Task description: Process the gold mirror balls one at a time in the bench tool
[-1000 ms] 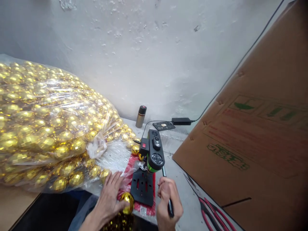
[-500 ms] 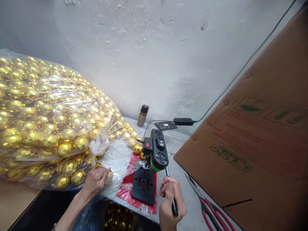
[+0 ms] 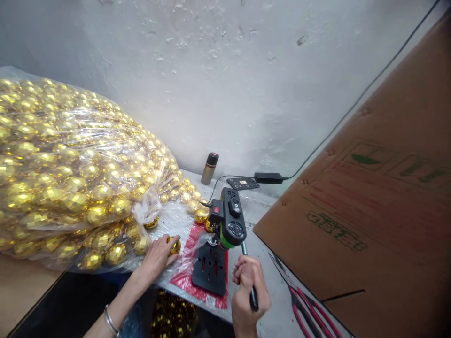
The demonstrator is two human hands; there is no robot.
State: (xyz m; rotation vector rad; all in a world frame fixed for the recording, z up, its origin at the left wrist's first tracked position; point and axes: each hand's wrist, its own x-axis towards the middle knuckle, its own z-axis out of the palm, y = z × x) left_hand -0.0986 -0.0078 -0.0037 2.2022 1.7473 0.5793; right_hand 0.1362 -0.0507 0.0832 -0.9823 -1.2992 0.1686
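Note:
My left hand (image 3: 160,256) has its fingers and thumb around a shiny gold ball (image 3: 174,245), just left of a small black drill press (image 3: 233,218). In my right hand (image 3: 250,288) is the press's lever (image 3: 253,299), gripped by its black handle. The black slotted base (image 3: 210,270) of the press stands on red plastic (image 3: 186,281), and nothing lies on its visible top. Left of my left hand, a big clear plastic bag (image 3: 88,164) full of gold balls has a twisted neck (image 3: 146,209).
A cardboard box (image 3: 369,188) leans at the right, beside red-handled shears (image 3: 306,300). Near the wall stand a black-capped bottle (image 3: 210,168), a dark phone-like slab (image 3: 243,183) and a power adapter (image 3: 269,178). More gold balls (image 3: 174,312) sit below the table edge.
My left hand has moved right and slightly up, away from the bag's edge, and a gold ball now shows between its fingers. My right hand stays on the lever, almost unmoved.

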